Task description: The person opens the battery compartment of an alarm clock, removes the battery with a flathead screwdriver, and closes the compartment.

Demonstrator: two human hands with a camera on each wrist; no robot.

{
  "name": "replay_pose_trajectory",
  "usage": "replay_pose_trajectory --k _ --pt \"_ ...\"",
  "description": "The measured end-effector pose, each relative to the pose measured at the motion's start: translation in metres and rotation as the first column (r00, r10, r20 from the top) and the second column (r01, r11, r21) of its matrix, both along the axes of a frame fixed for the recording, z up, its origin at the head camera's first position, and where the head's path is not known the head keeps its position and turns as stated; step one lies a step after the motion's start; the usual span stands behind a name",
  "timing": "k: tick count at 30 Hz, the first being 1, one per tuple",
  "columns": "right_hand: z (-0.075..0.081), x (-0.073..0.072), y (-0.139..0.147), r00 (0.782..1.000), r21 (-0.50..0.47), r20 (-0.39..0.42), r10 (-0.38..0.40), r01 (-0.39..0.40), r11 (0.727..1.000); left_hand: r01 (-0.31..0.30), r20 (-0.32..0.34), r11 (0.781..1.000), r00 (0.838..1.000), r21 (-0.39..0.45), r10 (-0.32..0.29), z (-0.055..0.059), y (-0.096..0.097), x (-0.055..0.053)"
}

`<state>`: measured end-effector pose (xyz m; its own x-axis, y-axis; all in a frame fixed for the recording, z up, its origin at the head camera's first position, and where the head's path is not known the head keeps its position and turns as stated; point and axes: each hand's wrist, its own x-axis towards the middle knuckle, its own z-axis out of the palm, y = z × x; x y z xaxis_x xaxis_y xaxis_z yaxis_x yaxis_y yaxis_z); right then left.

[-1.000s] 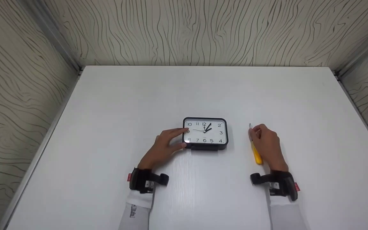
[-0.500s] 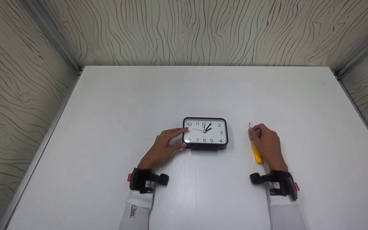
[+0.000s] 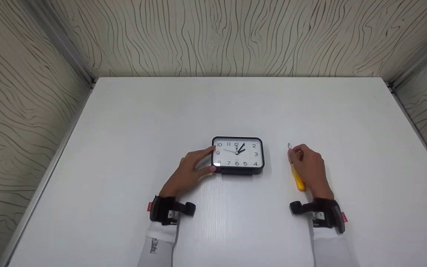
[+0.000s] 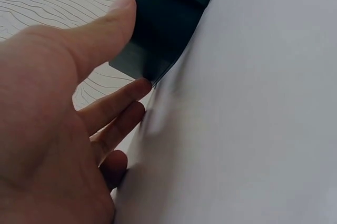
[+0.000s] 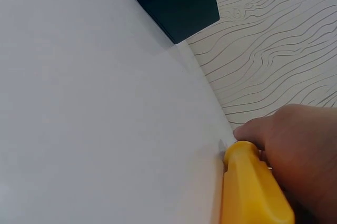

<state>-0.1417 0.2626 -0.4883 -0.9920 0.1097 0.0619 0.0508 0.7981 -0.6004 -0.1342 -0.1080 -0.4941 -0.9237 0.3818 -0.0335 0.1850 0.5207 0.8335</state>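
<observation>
A black rectangular alarm clock (image 3: 237, 157) with a white dial stands on the table, its face tilted up toward me. My left hand (image 3: 187, 172) holds the clock's left end, thumb at the lower left corner and index finger at the upper left edge. In the left wrist view the thumb lies against the dark casing (image 4: 163, 21), with a fingertip at its corner. To the right of the clock, my right hand (image 3: 310, 167) pinches the metal shaft of a screwdriver (image 3: 298, 181), its yellow handle pointing back toward me. That handle (image 5: 253, 192) looms close in the right wrist view.
The white table (image 3: 143, 111) extends round both hands. Wood-grain patterned panels (image 3: 213, 37) rise behind it and at both sides. Each wrist wears a black strap with a camera arm (image 3: 169, 209).
My left index finger has slid slightly left, off the dial to the clock's edge. The clock's thin second hand has turned slightly. My right hand and the screwdriver stay nearly where they were.
</observation>
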Motion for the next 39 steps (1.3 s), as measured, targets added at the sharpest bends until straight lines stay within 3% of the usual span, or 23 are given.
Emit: replay_pose_trajectory --k 39 --pt "0.0009 0.0013 -0.0005 1.000 -0.007 0.008 -0.003 0.003 1.000 -0.011 -0.019 1.000 1.000 0.026 0.011 0.0004 0.0007 0.0011"
